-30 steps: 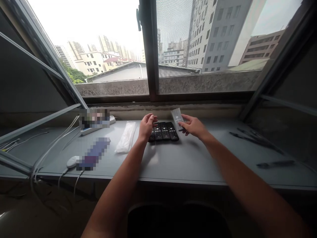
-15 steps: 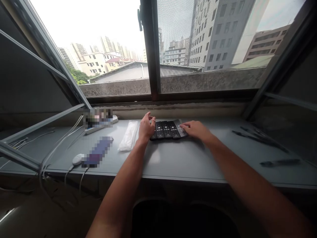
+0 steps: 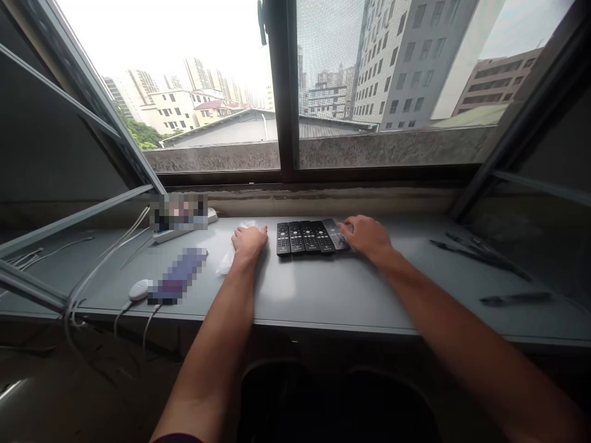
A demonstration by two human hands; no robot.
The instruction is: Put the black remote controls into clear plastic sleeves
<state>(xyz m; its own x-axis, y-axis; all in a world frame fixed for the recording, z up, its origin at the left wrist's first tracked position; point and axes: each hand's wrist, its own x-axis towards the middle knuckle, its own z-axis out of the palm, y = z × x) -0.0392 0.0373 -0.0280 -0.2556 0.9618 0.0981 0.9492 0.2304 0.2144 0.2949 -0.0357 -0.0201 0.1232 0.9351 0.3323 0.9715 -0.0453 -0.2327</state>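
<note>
Several black remote controls (image 3: 305, 237) lie side by side in a row on the grey table. At the row's right end is a clear plastic bag (image 3: 338, 235) with something dark in or under it; I cannot tell which. My right hand (image 3: 369, 236) has its fingers closed on the right edge of this bag. Left of the row, my left hand (image 3: 249, 241) rests on a stack of clear plastic bags (image 3: 226, 261), thumb apart from the fingers. Its fingertips are partly hidden, and it covers much of the stack.
To the left lie a phone-like blurred object (image 3: 178, 277), a white round charger (image 3: 140, 290) and a power strip (image 3: 184, 227) with cables. Dark thin tools or straps (image 3: 480, 261) lie on the right. Metal frames stand at both sides, and a window (image 3: 289, 92) is behind.
My left hand has moved left from the remote controls onto the stack of plastic bags, uncovering the row's left end. My right hand stays at the bag on the right end.
</note>
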